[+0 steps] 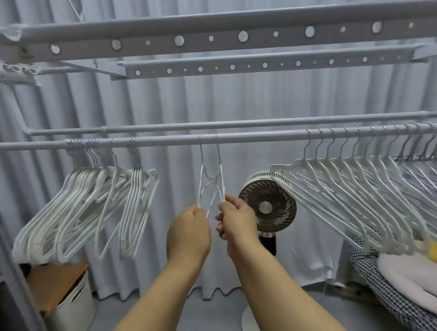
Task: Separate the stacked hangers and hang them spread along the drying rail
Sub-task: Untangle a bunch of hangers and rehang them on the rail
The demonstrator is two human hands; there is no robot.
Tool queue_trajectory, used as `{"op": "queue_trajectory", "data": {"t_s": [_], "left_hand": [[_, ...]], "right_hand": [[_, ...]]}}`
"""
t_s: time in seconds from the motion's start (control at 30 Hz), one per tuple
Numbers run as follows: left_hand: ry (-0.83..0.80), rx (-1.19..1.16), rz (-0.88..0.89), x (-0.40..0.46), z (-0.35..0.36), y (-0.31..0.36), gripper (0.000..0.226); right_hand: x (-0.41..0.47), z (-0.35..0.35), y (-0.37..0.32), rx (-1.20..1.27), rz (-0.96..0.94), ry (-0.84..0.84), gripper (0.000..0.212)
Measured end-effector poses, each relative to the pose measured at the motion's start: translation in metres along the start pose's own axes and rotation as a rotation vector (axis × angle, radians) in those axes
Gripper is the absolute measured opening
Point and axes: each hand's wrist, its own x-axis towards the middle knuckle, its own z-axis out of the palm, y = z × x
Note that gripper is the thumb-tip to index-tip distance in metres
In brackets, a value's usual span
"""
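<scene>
A grey drying rail [254, 137] crosses the view at chest height. Two white hangers [211, 182] hang from its middle, hooks a little apart, bodies crossing. My left hand [189, 233] pinches the lower edge of the left one. My right hand [234, 222] pinches the right one. A tight stack of white hangers [83, 209] crowds the rail's left part. On the right, several white hangers [350, 197] hang spaced out along the rail.
A second thinner rail [239, 124] runs just behind, with perforated rack bars [244, 36] overhead. A standing fan [267, 206] is behind my right hand. A white bin with a wooden lid [61, 291] sits lower left. A patterned cushion [395, 296] lies lower right, curtains behind.
</scene>
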Motion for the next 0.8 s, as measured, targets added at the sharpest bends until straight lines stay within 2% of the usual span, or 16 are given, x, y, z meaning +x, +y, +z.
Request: {"op": "queue_trajectory", "data": {"t_s": [0.37,0.8], "left_hand": [[-0.068,0.021,0.092,-0.015,0.063,0.030,0.031],[-0.072,0.104,0.180,-0.032,0.098,0.054,0.038]], "right_hand": [[0.014,-0.078,-0.026,0.003,-0.028,0.114,0.038],[0.024,-0.120,-0.039,0.034,-0.031,0.158,0.039]]}}
